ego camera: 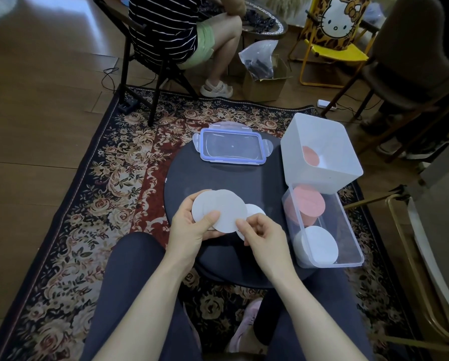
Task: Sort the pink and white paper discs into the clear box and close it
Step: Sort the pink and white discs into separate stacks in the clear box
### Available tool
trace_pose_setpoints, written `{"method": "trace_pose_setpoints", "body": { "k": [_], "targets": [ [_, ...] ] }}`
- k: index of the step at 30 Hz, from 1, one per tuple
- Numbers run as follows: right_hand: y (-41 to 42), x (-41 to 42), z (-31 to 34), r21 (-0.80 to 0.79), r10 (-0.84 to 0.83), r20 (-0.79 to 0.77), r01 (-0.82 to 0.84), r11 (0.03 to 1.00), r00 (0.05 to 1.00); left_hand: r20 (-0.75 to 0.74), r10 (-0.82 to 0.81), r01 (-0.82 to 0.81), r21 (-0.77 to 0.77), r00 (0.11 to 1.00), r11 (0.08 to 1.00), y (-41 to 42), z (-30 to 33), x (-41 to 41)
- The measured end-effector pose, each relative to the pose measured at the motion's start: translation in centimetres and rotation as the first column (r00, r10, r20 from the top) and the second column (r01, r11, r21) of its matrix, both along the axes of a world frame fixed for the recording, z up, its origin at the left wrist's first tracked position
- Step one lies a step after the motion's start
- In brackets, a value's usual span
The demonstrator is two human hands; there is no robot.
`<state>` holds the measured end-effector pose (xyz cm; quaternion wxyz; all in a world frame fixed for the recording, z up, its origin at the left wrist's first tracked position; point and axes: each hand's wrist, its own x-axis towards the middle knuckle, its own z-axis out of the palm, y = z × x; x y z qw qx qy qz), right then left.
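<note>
Left hand (189, 227) and right hand (261, 234) pinch fanned white discs (223, 209) left of the box (348, 230), whose long axis runs away from the person

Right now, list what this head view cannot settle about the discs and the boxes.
- White discs: exact count unknown; they overlap, and the left hand and right hand cover their lower edges.
- White bin: its near wall hides part of the floor; one pink disc shows.
- Clear box: stack depths unreadable.

White discs (223, 211), pink discs (308, 204), blue-rimmed lid (232, 147), black round table (186, 178), floral red-and-black rug (119, 178).
</note>
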<state>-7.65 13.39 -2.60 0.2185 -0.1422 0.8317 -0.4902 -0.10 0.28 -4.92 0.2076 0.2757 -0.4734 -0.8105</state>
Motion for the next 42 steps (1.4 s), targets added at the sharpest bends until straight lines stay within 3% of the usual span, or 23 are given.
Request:
{"method": "trace_pose_setpoints", "body": {
  "k": [3, 5, 8, 11, 13, 19, 28, 34, 39, 42],
  "targets": [
    [0.0, 0.2, -0.1, -0.048, -0.073, -0.007, 0.073, 0.996, 0.997, -0.012, 0.006, -0.006, 0.006, 1.0, 1.0, 0.0, 0.0, 0.0],
    [0.4, 0.1, -0.2, 0.001, -0.119, -0.127, 0.12, 0.993, 0.985, -0.021, 0.034, -0.034, 0.024, 0.999, 0.999, 0.1, -0.1, 0.0],
    [1.1, -0.4, -0.1, 0.156, -0.071, -0.266, 0.115, 0.981, 0.961, -0.022, 0.091, -0.089, 0.075, 0.996, 0.993, 0.0, -0.3, -0.3],
    [1.0, -0.7, -0.3, 0.411, 0.057, -0.267, 0.061, 0.91, 0.962, -0.013, 0.133, -0.13, 0.131, 0.991, 0.983, 0.0, -0.5, -0.5],
    [0.8, -0.7, -0.4, 0.449, 0.078, -0.271, 0.054, 0.892, 0.959, -0.012, 0.138, -0.135, 0.141, 0.99, 0.981, -0.1, -0.4, -0.5],
    [0.5, -0.7, -0.2, 0.323, -0.035, -0.245, 0.116, 0.939, 0.969, -0.023, 0.118, -0.114, 0.136, 0.993, 0.984, -0.1, -0.4, -0.4],
    [0.6, -1.3, -0.6, 0.006, -0.154, -0.113, 0.155, 0.988, 0.982, -0.006, 0.109, -0.107, 0.145, 0.994, 0.984, -0.1, -0.2, -0.3],
    [1.1, -0.7, -0.8, -0.163, -0.048, 0.113, 0.066, 0.985, 0.992, 0.022, 0.034, -0.035, 0.076, 0.999, 0.996, 0.0, 0.2, -0.4],
    [1.5, 0.4, -0.6, -0.196, -0.042, 0.116, 0.064, 0.978, 0.992, 0.01, -0.119, 0.118, 0.061, 0.993, 0.991, 1.6, 1.2, 0.4],
    [1.9, 1.0, -0.5, -0.208, 0.007, 0.088, 0.011, 0.978, 0.996, 0.038, -0.127, 0.13, -0.097, 0.991, 0.987, 3.2, 1.1, 1.0]
  ]
}}
